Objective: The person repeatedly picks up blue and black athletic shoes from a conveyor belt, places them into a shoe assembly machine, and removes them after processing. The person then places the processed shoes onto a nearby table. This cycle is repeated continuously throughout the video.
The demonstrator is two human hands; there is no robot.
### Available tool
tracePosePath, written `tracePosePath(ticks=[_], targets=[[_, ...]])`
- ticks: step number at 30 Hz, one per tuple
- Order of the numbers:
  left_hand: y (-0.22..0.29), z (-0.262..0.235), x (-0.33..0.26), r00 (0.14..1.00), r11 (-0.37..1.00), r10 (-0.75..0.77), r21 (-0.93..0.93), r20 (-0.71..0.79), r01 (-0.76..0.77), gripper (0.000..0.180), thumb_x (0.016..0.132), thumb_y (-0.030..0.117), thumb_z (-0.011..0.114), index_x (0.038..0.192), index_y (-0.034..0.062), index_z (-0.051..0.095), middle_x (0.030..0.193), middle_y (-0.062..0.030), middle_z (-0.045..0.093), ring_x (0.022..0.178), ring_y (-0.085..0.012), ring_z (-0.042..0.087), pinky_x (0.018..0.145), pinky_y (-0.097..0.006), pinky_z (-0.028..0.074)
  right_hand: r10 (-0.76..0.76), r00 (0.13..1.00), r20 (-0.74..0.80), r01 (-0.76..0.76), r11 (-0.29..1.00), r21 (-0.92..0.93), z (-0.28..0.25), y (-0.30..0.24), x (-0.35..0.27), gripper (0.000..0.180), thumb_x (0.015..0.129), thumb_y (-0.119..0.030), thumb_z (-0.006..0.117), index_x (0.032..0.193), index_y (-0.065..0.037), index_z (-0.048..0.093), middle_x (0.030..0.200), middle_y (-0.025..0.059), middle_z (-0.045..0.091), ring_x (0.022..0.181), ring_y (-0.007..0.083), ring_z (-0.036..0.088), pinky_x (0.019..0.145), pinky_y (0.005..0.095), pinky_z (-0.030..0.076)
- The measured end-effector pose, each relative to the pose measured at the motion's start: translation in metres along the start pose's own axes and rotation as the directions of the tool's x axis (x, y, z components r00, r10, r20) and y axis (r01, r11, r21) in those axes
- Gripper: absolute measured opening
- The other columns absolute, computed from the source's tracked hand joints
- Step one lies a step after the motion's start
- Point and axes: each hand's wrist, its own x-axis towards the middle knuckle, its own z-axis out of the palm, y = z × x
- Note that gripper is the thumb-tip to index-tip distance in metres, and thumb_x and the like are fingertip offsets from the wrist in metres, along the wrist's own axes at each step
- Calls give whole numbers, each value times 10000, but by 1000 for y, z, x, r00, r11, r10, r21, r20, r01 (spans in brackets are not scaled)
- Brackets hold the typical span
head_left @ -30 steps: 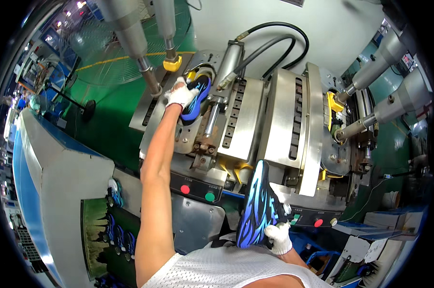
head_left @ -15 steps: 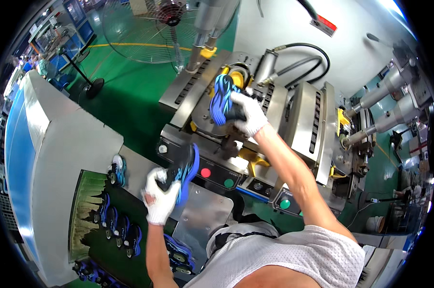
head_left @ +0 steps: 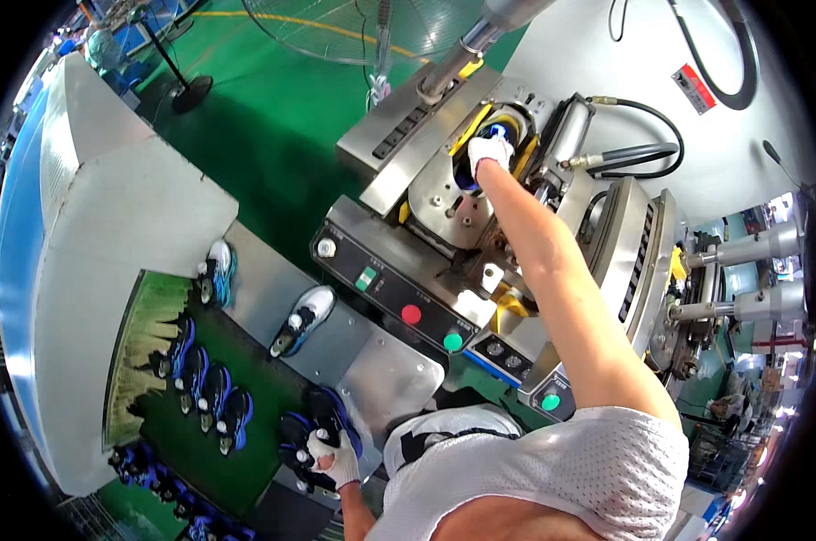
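Observation:
My right hand [head_left: 491, 155], in a white glove, reaches into the far end of a metal pressing machine [head_left: 444, 200]. Its fingers are closed on a blue-and-black shoe [head_left: 466, 173], which sits toe-first or heel-first, I cannot tell which, in the pocket between yellow-edged pads. My left hand [head_left: 336, 458], also gloved, is down at the lower shelf by my waist. It closes around the upper part of a black shoe with a blue sole [head_left: 292, 437]. Another dark blue-soled shoe [head_left: 331, 410] stands right beside it.
A white-and-black shoe [head_left: 304, 316] and another [head_left: 216, 270] stand on the metal ledge. Several blue-soled shoes [head_left: 214, 397] line the green conveyor belt [head_left: 169, 451]. Red and green buttons [head_left: 411, 314] sit on the front panel. Hoses [head_left: 638, 162] and a grey housing [head_left: 146, 207] flank the space.
My right hand has gone from above the machine down into its pocket with its shoe. My left hand has dropped from the ledge with a shoe to the lower shelf near my waist.

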Motion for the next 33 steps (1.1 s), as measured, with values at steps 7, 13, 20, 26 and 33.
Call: tracePosePath(ticks=[7, 13, 20, 26, 33], targets=[[-2, 41, -22, 974, 968, 162, -165, -159, -188, 672, 778, 122, 818, 1361, -9, 509, 1280, -231, 575, 1209, -406, 544, 1064, -463, 430, -105, 935, 338, 194, 951, -242, -15, -8, 48, 245, 934, -322, 617, 1086, -155, 712, 986, 57, 700, 883, 240, 641, 810, 417, 514], [15, 56, -22, 970, 933, 173, -288, -172, -217, 649, 740, 168, 841, 1281, 2, 524, 1240, -245, 579, 1166, -446, 545, 1026, -501, 443, -276, 740, 613, 28, 924, 382, -116, -30, 56, 472, 877, -319, 764, 1192, 7, 634, 1063, 114, 681, 875, 225, 673, 803, 386, 552], [17, -26, -5, 926, 793, 366, -488, -96, -364, 704, 810, 279, 816, 1358, -9, 481, 1346, -250, 531, 1270, -433, 504, 1098, -484, 404, -797, 413, 440, 847, 514, 136, -277, 71, -306, 791, 985, -289, 614, 1603, -22, 198, 1640, 216, 275, 1505, 349, 314, 1210, 436, 306], [-92, -97, 134, 918, 914, 317, -182, -238, -363, 539, 813, 229, 796, 1257, 14, 578, 1263, -212, 588, 1168, -413, 554, 1003, -488, 461, -454, 331, 827, 919, -45, -393, -254, 207, -311, 1002, 816, -403, 720, 1578, 44, 248, 1651, 283, 165, 1545, 441, 99, 1260, 515, 88], [-182, -62, 210, 930, 919, 280, 212, 239, -332, 664, 745, 359, 827, 1288, 135, 518, 1250, -165, 595, 1175, -388, 587, 950, -601, 411, -476, 384, 791, 840, 536, -85, -309, 168, -387, 897, 833, -218, 776, 1555, 30, 305, 1615, 268, 265, 1506, 410, 254, 1228, 442, 235]])
